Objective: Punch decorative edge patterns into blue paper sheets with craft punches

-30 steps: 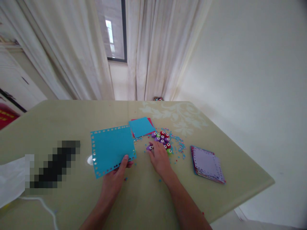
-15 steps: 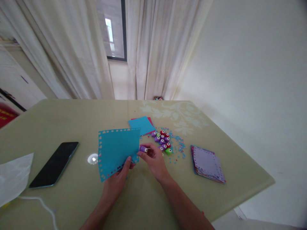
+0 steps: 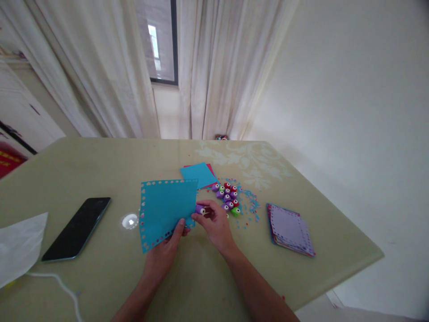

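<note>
A blue sheet of paper point(image 3: 169, 205) is held up above the table by my left hand point(image 3: 169, 243), the thumb on its front near the lower right corner. Punched holes run along its top, left and bottom edges. My right hand point(image 3: 214, 223) grips a small purple paper punch point(image 3: 200, 209) at the sheet's right edge. The sheet hides part of the punch. Just beyond my right hand lies a cluster of purple, red and green punches point(image 3: 227, 197), with tiny blue and red paper bits point(image 3: 250, 201) scattered beside it.
Behind the held sheet lie a blue sheet point(image 3: 199, 173) and a red sheet point(image 3: 212, 170) beneath it. A stack of punched sheets point(image 3: 291, 229) is at the right. On the left are a black phone point(image 3: 77, 229), white paper point(image 3: 22, 243) and a white cable point(image 3: 63, 286).
The blue sheet has shifted slightly to the right. My right hand's fingers have closed a little on the purple punch, which has tilted slightly.
</note>
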`<action>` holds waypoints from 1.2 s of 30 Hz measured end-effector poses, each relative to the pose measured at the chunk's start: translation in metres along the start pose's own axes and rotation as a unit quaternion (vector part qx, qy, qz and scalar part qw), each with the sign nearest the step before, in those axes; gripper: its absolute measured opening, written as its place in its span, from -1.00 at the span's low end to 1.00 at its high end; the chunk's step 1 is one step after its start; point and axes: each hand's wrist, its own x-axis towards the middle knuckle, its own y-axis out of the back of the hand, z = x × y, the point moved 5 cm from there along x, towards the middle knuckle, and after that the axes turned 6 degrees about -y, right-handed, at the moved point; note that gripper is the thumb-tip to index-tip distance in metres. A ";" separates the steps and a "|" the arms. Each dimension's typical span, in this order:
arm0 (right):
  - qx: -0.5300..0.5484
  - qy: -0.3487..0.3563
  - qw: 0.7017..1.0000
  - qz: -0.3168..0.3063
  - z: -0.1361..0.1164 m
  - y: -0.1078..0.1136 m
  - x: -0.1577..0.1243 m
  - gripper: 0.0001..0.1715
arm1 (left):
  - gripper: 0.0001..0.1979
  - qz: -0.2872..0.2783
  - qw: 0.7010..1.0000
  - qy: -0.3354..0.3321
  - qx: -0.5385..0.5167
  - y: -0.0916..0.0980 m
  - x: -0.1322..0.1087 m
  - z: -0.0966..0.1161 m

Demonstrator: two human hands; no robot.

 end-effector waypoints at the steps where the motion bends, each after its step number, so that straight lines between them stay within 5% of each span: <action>1: -0.009 0.007 1.000 0.001 -0.001 0.000 -0.001 -0.59 | -0.57 -0.001 1.000 0.001 0.001 0.000 0.000 0.000; 12: -0.059 0.062 0.996 0.002 -0.009 0.000 -0.003 -0.60 | -0.52 0.005 1.000 -0.017 0.000 0.000 0.002 0.000; 17: -0.021 0.015 1.000 -0.011 0.002 -0.002 0.000 -0.37 | -0.54 -0.006 1.000 0.014 0.001 0.000 0.004 -0.010; 22: -0.001 -0.007 0.999 -0.032 0.012 -0.002 0.004 -0.43 | -0.66 -0.011 1.000 0.007 0.001 -0.001 0.005 -0.015; 27: 0.052 -0.037 0.996 -0.068 0.012 -0.001 0.004 -0.52 | -0.58 -0.013 0.997 0.071 -0.018 -0.004 0.003 -0.025; 36: 0.120 -0.133 0.981 -0.078 0.015 0.002 0.006 -0.42 | -0.57 -0.034 0.996 0.069 -0.034 -0.008 0.001 -0.022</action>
